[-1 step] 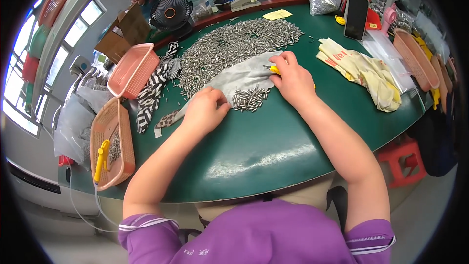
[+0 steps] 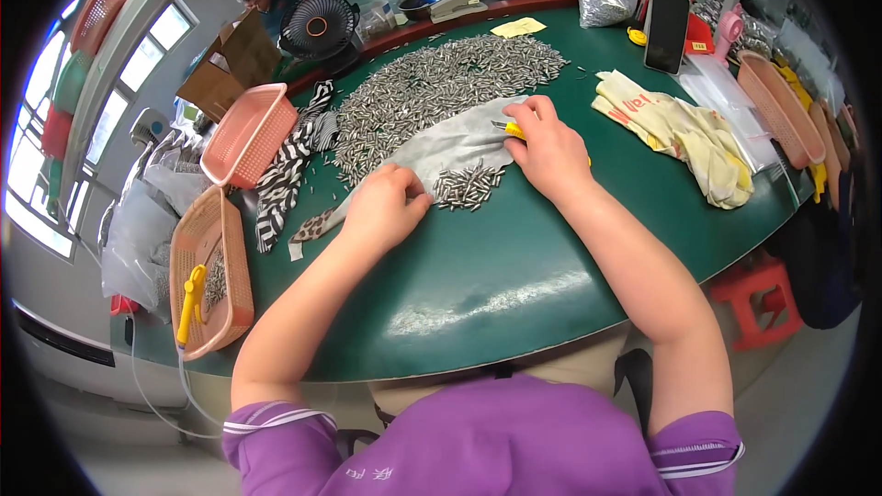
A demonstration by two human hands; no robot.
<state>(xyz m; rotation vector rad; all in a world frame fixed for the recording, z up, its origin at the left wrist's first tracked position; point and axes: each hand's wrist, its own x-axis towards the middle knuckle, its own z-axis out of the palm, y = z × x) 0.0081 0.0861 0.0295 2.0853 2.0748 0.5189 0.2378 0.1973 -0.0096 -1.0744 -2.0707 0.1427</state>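
A grey cloth [image 2: 432,144] lies along the near side of a broad heap of small silver metal pins [image 2: 432,83]. In front of it is a smaller pile of the same pins [image 2: 467,186]. My left hand [image 2: 388,205] rests on the cloth's near edge, left of the small pile. Its fingers are curled and pinched together; what they hold, if anything, is hidden. My right hand [image 2: 549,149] is closed round a small yellow tool [image 2: 514,130] with a metal tip that points left over the cloth. Most of that tool is hidden in the palm.
At the left stand a pink basket [image 2: 248,133], a peach basket [image 2: 241,280] with a yellow air gun [image 2: 191,305], and a zebra-striped cloth [image 2: 280,186]. A fan [image 2: 318,26] is beyond. To the right lie a yellowish cloth [image 2: 680,138], a phone [image 2: 668,29] and another basket [image 2: 781,110].
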